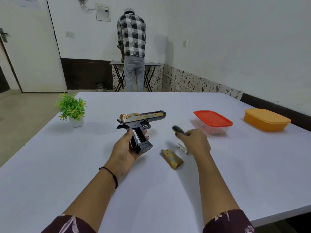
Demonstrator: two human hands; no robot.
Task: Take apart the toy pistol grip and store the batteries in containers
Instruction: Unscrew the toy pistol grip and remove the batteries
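Note:
My left hand (125, 149) grips the black and gold toy pistol (141, 121) by its grip, barrel pointing right, just above the table. The grip's side is open and one battery (136, 135) shows inside. My right hand (195, 142) pinches a small dark, blurred object (178, 129) to the right of the pistol; what it is I cannot tell. A silver battery (182, 148) lies on the table, partly under my right hand. The gold grip cover (171, 159) lies beside that battery.
A clear container with a red lid (212, 121) stands to the right, an orange lidded container (266, 119) farther right. A small potted plant (72, 109) is at the far left of the white table (151, 190). A person stands at another table behind.

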